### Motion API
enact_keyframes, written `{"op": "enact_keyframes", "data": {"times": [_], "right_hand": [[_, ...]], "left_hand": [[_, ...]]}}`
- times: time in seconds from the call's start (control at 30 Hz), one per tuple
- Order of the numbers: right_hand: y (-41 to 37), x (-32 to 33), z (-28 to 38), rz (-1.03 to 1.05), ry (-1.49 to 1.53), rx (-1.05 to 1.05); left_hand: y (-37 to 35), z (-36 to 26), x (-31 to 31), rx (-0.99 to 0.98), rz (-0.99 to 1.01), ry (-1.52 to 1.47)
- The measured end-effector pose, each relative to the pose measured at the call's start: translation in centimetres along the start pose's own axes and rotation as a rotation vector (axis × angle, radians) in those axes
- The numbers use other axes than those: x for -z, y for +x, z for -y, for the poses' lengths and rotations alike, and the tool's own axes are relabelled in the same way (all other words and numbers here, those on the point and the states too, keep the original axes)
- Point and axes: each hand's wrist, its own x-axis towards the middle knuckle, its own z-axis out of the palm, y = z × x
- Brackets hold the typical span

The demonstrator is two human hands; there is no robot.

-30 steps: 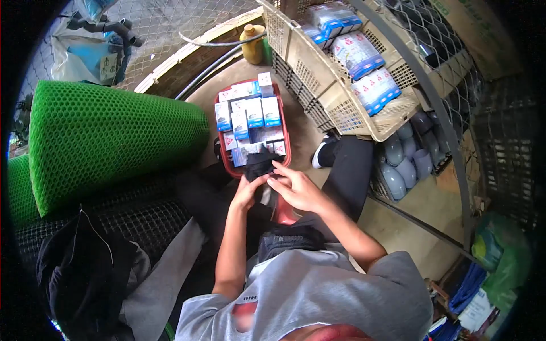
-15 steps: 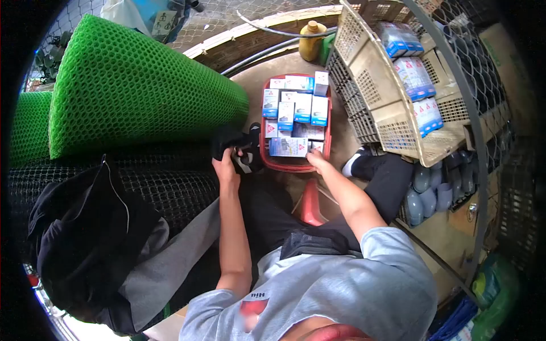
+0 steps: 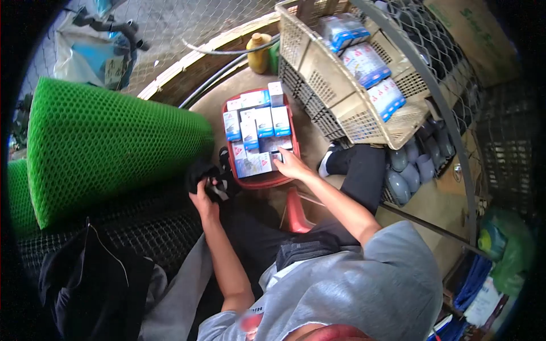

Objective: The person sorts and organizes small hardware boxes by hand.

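A red plastic basket (image 3: 266,183) full of small white-and-blue cardboard boxes (image 3: 264,121) stands on the floor in front of me. My right hand (image 3: 293,166) reaches over its near right corner, thumb and fingers closed around the end of a small white box (image 3: 277,156) lying among the others. Left of the basket, my left hand (image 3: 202,198) is closed on a bunched piece of black cloth (image 3: 199,175). The cloth hangs beside my knee, and its full shape is hard to make out.
Rolls of green plastic mesh (image 3: 114,142) and black mesh (image 3: 119,236) lie at left. A tilted beige crate (image 3: 335,85) holding packs of boxes (image 3: 367,63) stands at right, above grey boots (image 3: 401,184). A yellow bottle (image 3: 258,54) stands behind the basket. A red stool (image 3: 297,211) is beneath me.
The view has turned, so the basket and crate appear further left. My right hand has moved slightly inward over the boxes from the basket's near edge. My left hand keeps the black cloth.
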Motion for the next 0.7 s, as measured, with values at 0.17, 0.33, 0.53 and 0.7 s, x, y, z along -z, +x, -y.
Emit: {"op": "enact_keyframes", "data": {"times": [0.17, 0.33, 0.53, 0.7], "right_hand": [[-9.5, 18.0, 15.6, 0.104, 0.308, 0.259], [-4.8, 33.5, 15.5, -0.487, 0.019, 0.297], [9.5, 42.3, 1.9, -0.448, -0.73, -0.234], [11.8, 39.5, 2.5, -0.574, -0.763, -0.454]], "left_hand": [[0.8, 0.9, 1.2, 0.018, 0.08, -0.136], [-0.1, 0.3, 0.6, 0.009, 0.166, -0.261], [-0.9, -0.2, -0.1, 0.054, 0.161, -0.296], [-0.2, 0.8, 1.0, 0.031, 0.139, -0.233]]}}
